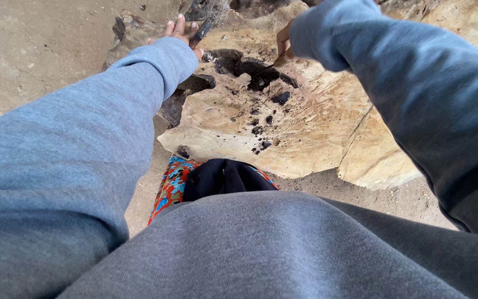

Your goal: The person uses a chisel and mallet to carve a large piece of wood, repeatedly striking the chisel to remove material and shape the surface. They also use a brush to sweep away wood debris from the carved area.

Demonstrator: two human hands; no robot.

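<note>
Your left hand sits at about eleven o'clock in the view, at the far edge of the big pale tree stump. Its fingers are pressed together and closed around a dark stick-like tool, which slants up toward twelve o'clock; the grey sleeve covers everything below the knuckles.

Your right hand is at about twelve o'clock, mostly hidden by its own grey sleeve. Only a few fingers show, curled in a pinch on a thin pale sliver whose tip points down toward the dark hollow in the stump's top. You cannot tell from here what that sliver is made of.

The hollow lies between your two hands, just toward six o'clock of them. From it, small dark crumbs trail across the cut wood face toward six o'clock, ending near the stump's near edge.

At the centre of the view, just below the stump's edge, a dark cloth lies over a bright red and blue patterned fabric. Bare sandy ground spreads toward nine o'clock.
</note>
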